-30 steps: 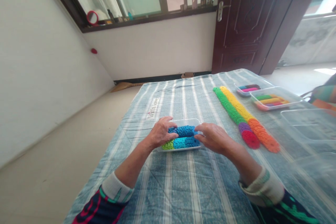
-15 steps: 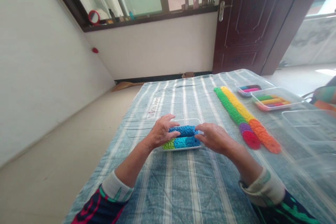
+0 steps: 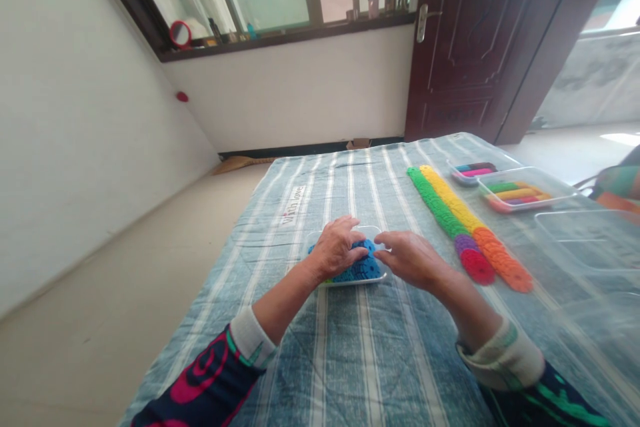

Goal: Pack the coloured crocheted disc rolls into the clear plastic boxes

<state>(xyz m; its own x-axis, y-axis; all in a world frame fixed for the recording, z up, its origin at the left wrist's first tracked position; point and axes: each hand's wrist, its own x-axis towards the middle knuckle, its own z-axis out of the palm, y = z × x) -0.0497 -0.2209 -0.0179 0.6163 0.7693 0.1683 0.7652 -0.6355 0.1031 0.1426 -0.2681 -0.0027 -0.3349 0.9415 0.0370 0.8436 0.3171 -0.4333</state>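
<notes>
A small clear tray (image 3: pixel 350 281) lies on the striped cloth in front of me and holds rows of blue and green toothed discs (image 3: pixel 364 269). My left hand (image 3: pixel 338 248) lies flat on top of the discs, fingers stretched out and pressing down, hiding most of them. My right hand (image 3: pixel 409 257) rests at the tray's right end, fingers loosely bent and touching the rim and the end of the disc row.
Long rows of green, yellow, purple, red and orange discs (image 3: pixel 463 223) lie on the blue striped tablecloth (image 3: pixel 350 347) to the right. Clear trays with coloured discs (image 3: pixel 517 192) and an empty clear box (image 3: pixel 590 233) stand farther right. A dark door (image 3: pixel 480 33) is behind.
My left hand has moved right from the tray's left end to lie over the discs. My right hand has hardly shifted.
</notes>
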